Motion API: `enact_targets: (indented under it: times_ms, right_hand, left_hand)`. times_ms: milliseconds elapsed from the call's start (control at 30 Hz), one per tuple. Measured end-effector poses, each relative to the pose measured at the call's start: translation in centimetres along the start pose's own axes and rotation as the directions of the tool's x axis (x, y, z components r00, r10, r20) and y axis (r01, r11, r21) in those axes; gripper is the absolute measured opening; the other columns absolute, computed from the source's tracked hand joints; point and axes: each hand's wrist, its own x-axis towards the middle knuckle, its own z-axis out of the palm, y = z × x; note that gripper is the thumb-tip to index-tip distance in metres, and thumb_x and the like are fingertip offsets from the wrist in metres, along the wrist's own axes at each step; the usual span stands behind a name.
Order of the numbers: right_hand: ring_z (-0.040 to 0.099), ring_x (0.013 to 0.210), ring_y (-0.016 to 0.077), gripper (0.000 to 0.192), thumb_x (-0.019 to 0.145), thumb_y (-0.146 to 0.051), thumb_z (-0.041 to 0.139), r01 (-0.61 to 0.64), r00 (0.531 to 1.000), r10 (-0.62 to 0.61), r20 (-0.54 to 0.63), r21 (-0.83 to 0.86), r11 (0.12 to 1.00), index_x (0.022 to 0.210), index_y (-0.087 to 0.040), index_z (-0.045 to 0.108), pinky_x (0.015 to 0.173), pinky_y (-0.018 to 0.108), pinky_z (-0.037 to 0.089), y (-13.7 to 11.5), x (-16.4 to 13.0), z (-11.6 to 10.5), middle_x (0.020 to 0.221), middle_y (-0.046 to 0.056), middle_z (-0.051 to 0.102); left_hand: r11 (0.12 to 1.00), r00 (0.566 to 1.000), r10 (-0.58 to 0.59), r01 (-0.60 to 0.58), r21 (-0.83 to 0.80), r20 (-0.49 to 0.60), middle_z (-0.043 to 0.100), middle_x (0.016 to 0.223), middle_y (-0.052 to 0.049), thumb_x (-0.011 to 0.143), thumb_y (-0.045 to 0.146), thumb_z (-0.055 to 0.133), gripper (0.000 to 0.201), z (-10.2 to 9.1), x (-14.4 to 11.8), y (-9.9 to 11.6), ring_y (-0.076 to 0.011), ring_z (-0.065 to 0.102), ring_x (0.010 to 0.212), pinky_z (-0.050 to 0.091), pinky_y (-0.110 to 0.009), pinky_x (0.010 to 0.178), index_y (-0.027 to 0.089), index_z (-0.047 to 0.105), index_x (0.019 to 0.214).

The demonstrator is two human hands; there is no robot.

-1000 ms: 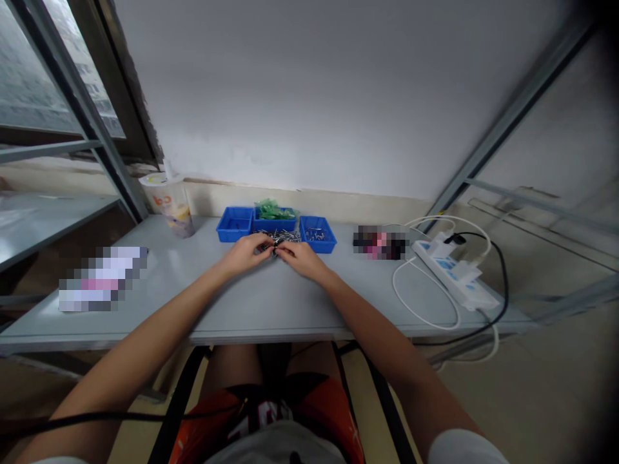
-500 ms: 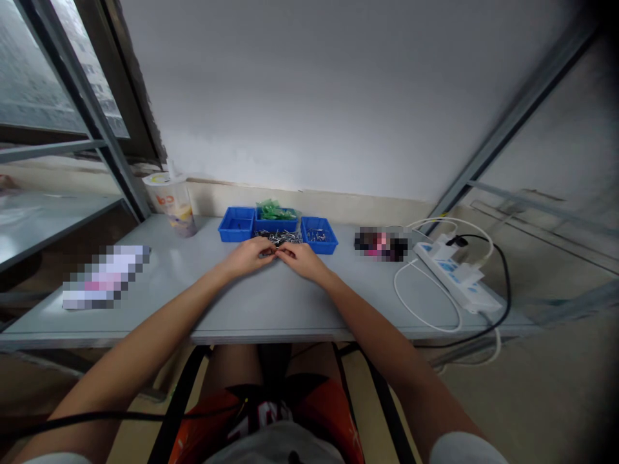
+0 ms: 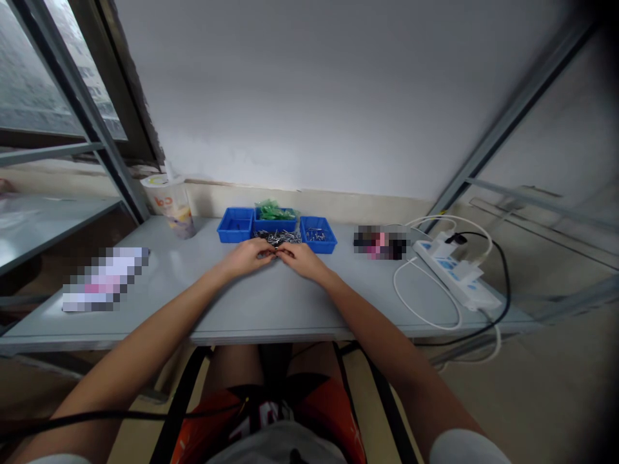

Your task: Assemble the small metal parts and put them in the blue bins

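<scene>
My left hand and my right hand meet fingertip to fingertip over the grey desk. Both are closed in a pinch; whatever is between the fingers is too small to make out. Just beyond them lies a heap of small metal pieces, partly hidden by my hands. Behind the heap, a blue bin holds green plastic pieces. To its left stands another blue bin with little visible inside. On the right, a third blue bin has a few small metal pieces in it.
A drink cup with a straw stands at the back left, and a blurred flat object lies nearer. To the right are a blurred dark item, a white power strip and looping cables. The desk's front edge runs below my forearms.
The camera view has shifted very slightly. My hands stay pinched together in the same place, and the bins have not moved.
</scene>
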Motion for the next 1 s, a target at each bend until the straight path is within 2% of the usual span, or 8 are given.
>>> enact_targets:
  times_ms: [200, 367, 533, 633, 767, 867, 1000]
  right_hand:
    - [0.056, 0.067, 0.0099, 0.020, 0.089, -0.027, 0.054, -0.007, 0.999, 0.010, -0.039, 0.076, 0.997, 0.103, -0.017, 0.064, 0.065, 0.020, 0.037, -0.4, -0.1, -0.1, 0.074, -0.001, 0.064]
    - [0.054, 0.065, 0.0094, 0.017, 0.090, -0.025, 0.053, 0.007, 0.997, -0.003, -0.075, 0.052, 0.999, 0.098, -0.017, 0.066, 0.065, 0.020, 0.037, 0.1, 0.1, -0.1, 0.075, 0.000, 0.065]
    - [0.053, 0.063, 0.0095, 0.016, 0.089, -0.026, 0.054, -0.013, 0.996, 0.015, -0.085, 0.022, 1.000, 0.093, -0.017, 0.067, 0.064, 0.020, 0.036, 0.4, 0.2, -0.3, 0.071, -0.001, 0.062]
    - [0.052, 0.063, 0.0094, 0.015, 0.088, -0.025, 0.055, -0.011, 0.999, 0.014, -0.049, 0.048, 0.999, 0.094, -0.017, 0.066, 0.063, 0.020, 0.035, 0.4, 0.1, -0.2, 0.070, -0.001, 0.062]
    - [0.054, 0.065, 0.0102, 0.018, 0.089, -0.028, 0.054, -0.030, 0.999, 0.031, -0.009, 0.045, 0.999, 0.099, -0.018, 0.065, 0.063, 0.021, 0.035, 0.6, 0.1, 0.0, 0.070, -0.002, 0.062]
    - [0.055, 0.067, 0.0111, 0.021, 0.088, -0.029, 0.055, -0.097, 0.995, 0.097, -0.015, -0.013, 0.995, 0.103, -0.018, 0.064, 0.064, 0.021, 0.035, 1.1, 0.2, -0.1, 0.072, -0.001, 0.063]
    - [0.058, 0.072, 0.0134, 0.022, 0.088, -0.029, 0.055, -0.191, 0.981, 0.195, 0.024, -0.112, 0.975, 0.105, -0.018, 0.065, 0.065, 0.022, 0.037, 1.9, 0.2, -0.1, 0.076, 0.002, 0.066]
  left_hand:
    - [0.999, 0.999, 0.028, -0.028, -0.019, 0.021, 0.067, 0.084, -0.005, 0.086, 0.025, 0.053, 0.016, 0.2, 0.0, -0.1, -0.0172, 0.060, 0.079, 0.045, -0.027, 0.070, 0.017, 0.067, 0.089]
    - [0.999, 0.999, 0.030, -0.030, -0.025, 0.024, 0.067, 0.084, -0.004, 0.085, 0.024, 0.054, 0.014, 0.2, 0.0, -0.3, -0.0163, 0.060, 0.078, 0.045, -0.027, 0.070, 0.018, 0.066, 0.087]
    - [0.999, 0.997, -0.021, 0.020, -0.027, -0.069, 0.066, 0.085, -0.004, 0.084, 0.026, 0.054, 0.017, -0.3, 0.0, -0.7, -0.0160, 0.060, 0.076, 0.045, -0.026, 0.069, 0.018, 0.066, 0.094]
    - [1.000, 0.993, 0.003, -0.004, -0.007, -0.117, 0.065, 0.086, -0.004, 0.085, 0.027, 0.052, 0.019, -0.3, 0.0, -0.6, -0.0161, 0.060, 0.078, 0.045, -0.026, 0.070, 0.018, 0.066, 0.095]
    - [1.000, 0.992, 0.016, -0.013, 0.019, -0.127, 0.066, 0.086, -0.005, 0.086, 0.028, 0.052, 0.020, -0.4, 0.2, -0.7, -0.0173, 0.061, 0.081, 0.046, -0.027, 0.072, 0.018, 0.066, 0.095]
    - [0.989, 0.980, -0.084, 0.103, 0.105, -0.178, 0.067, 0.089, -0.006, 0.086, 0.030, 0.052, 0.021, -1.5, 0.1, -2.4, -0.0199, 0.061, 0.086, 0.046, -0.031, 0.078, 0.019, 0.067, 0.096]
    - [0.878, 0.905, -0.313, 0.392, 0.276, -0.290, 0.067, 0.093, -0.009, 0.085, 0.029, 0.052, 0.024, -3.9, -0.8, -5.9, -0.0248, 0.059, 0.095, 0.045, -0.035, 0.085, 0.018, 0.067, 0.101]
